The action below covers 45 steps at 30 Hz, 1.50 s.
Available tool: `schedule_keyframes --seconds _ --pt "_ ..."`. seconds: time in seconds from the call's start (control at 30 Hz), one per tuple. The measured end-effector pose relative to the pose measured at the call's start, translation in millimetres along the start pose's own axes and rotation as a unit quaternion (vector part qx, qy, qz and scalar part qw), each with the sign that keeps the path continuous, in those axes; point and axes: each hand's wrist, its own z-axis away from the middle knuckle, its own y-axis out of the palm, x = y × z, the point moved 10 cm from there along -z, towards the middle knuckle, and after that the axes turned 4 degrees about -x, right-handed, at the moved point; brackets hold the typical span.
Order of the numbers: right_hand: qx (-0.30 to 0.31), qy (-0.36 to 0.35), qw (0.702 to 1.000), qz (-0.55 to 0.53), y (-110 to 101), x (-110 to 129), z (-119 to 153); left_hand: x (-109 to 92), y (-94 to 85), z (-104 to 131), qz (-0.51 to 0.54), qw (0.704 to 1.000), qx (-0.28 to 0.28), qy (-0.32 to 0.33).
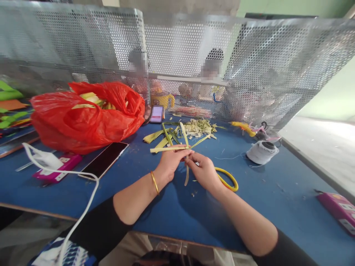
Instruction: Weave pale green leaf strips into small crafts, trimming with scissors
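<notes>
Several narrow pale green leaf strips (169, 149) cross one another between my two hands, a little above the blue table. My left hand (172, 162) is closed on the crossing, with strip ends sticking out to the left, upward and to the right. From the right, my right hand (203, 170) pinches the strips near that crossing, and one strip end hangs down between the hands. The fingertips partly cover the crossing. Just behind lie wider green leaf pieces (153, 136) and a heap of shredded leaf bits (200, 128). A yellow ring-shaped handle (230, 179) lies beside my right wrist.
A red plastic bag (91, 125) of leaf pieces and a phone (107, 159) are at left. A white cable (95, 184) crosses my left sleeve. A white thread spool (262, 152) stands at right, a magenta box (338, 210) near the edge. Behind rises a perforated metal screen (183, 44).
</notes>
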Motion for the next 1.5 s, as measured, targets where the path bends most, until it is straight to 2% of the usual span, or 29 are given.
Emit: schedule_keyframes --seconds 0.1,0.2,0.27,0.33,0.4,0.43,0.53,0.67,0.8,0.9,1.03,1.17,1.33,1.5 --pt "0.022 0.015 0.999 -0.033 -1.0 2.6 -1.6 -3.4 -2.0 -0.9 -0.005 1.0 -0.009 0.005" --pt "0.002 0.109 0.989 -0.104 -9.6 -12.7 -4.0 -3.7 -1.0 -0.8 -0.009 1.0 -0.002 -0.015" --pt "-0.046 0.192 0.96 -0.197 -16.7 -29.2 -2.9 -1.7 1.0 1.0 -0.013 0.999 0.008 -0.036" --pt "-0.07 0.256 0.916 -0.3 -14.6 -41.6 -0.2 1.7 5.2 4.0 -0.026 0.998 0.029 -0.056" --pt "-0.065 0.283 0.882 -0.372 -7.6 -45.5 0.8 5.9 9.4 7.2 -0.045 0.995 0.049 -0.074" --pt "-0.063 0.282 0.876 -0.386 -5.7 -45.3 0.5 7.6 10.2 8.5 -0.053 0.994 0.052 -0.08" --pt "-0.094 0.259 0.89 -0.362 -11.2 -43.6 -0.4 7.4 8.0 10.0 -0.069 0.994 0.035 -0.08" --pt "-0.143 0.193 0.919 -0.313 -24.2 -32.8 -2.7 1.2 4.6 9.1 -0.076 0.996 0.008 -0.054" --pt "-0.159 0.178 0.922 -0.306 -28.5 -31.5 -2.7 2.2 6.9 7.2 -0.066 0.996 0.027 -0.049" --pt "-0.155 0.196 0.918 -0.308 -27.9 -36.8 -2.4 8.1 11.0 7.0 -0.054 0.994 0.06 -0.068" --pt "-0.124 0.196 0.927 -0.294 -25.1 -35.1 -4.9 11.6 12.2 7.2 -0.052 0.993 0.072 -0.077" --pt "-0.123 0.188 0.933 -0.28 -26.6 -30.9 -5.5 10.1 13.7 7.6 -0.082 0.992 0.075 -0.058" --pt "-0.151 0.188 0.928 -0.283 -28.1 -33.8 -3.4 3.3 14.0 7.6 -0.129 0.989 0.067 -0.008" --pt "-0.131 0.191 0.929 -0.288 -26.3 -39.4 -6.6 2.9 15.7 7.3 -0.105 0.991 0.083 -0.015"
